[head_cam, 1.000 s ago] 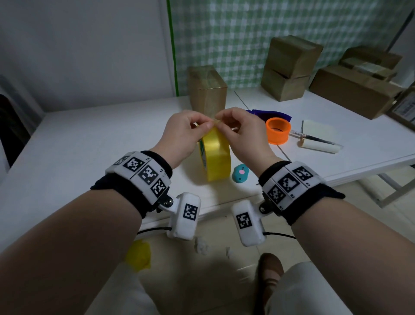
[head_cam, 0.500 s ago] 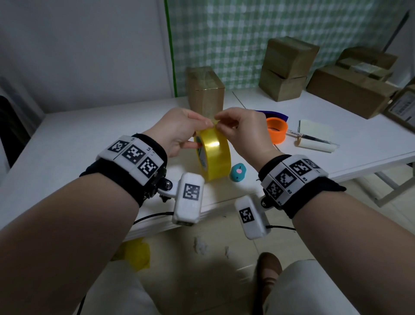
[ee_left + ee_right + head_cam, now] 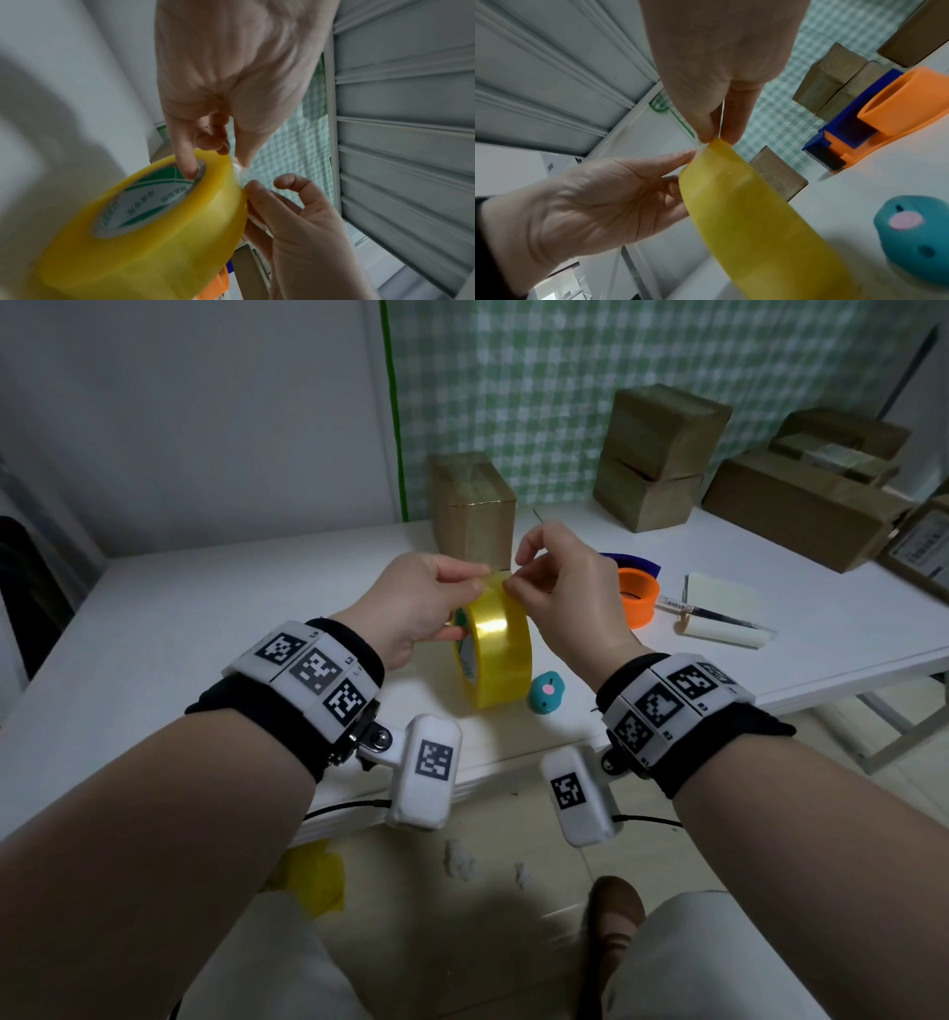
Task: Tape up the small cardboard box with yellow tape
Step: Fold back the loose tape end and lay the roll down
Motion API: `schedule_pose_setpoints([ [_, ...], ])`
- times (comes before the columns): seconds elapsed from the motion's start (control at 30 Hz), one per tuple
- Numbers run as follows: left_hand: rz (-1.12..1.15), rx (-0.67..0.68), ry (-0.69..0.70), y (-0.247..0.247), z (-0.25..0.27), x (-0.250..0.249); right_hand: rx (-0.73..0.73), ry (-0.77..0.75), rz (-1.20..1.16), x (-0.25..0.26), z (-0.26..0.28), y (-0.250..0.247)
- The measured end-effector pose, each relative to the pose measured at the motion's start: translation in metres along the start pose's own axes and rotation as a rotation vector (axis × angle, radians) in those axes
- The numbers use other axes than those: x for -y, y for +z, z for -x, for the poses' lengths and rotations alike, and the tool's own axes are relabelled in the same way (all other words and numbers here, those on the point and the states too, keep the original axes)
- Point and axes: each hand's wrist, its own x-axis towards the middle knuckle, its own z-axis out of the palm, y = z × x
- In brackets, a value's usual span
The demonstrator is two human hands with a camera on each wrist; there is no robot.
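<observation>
step: freeing tape end | left hand [image 3: 416, 603] grips roll [image 3: 495, 649] | right hand [image 3: 562, 588] pinches its end — next: peel a strip toward box [image 3: 472, 510]

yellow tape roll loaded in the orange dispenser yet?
No: the yellow tape roll is held up between the left hand and right hand, apart from the orange dispenser on the table.

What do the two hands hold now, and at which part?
Left hand grips the yellow tape roll at its core and rim; right hand pinches the roll's loose end at the top.
</observation>
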Motion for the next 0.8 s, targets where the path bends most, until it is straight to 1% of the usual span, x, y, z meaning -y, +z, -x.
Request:
schedule_pose_setpoints([
  [0.2, -0.129, -0.054, 0.157, -0.006, -0.003, 0.007, -0.007, 0.0, -0.001, -0.001, 0.0, 0.005],
  [0.27, -0.158, -0.093, 0.19, -0.006, -0.002, 0.007, 0.003, 0.014, -0.021, -0.001, 0.0, 0.005],
  [0.33, -0.16, -0.098, 0.201, -0.006, -0.004, 0.009, 0.019, 0.017, -0.028, 0.0, -0.001, 0.004],
  [0.43, -0.13, -0.077, 0.179, -0.006, -0.007, 0.012, 0.065, 0.021, -0.036, 0.001, -0.003, 0.001],
  [0.57, -0.039, -0.028, 0.101, -0.007, -0.01, 0.012, 0.152, 0.022, -0.008, 0.001, -0.009, -0.005],
  [0.8, 0.013, 0.029, 0.031, -0.006, -0.011, 0.011, 0.254, -0.047, 0.09, 0.0, -0.016, -0.008],
])
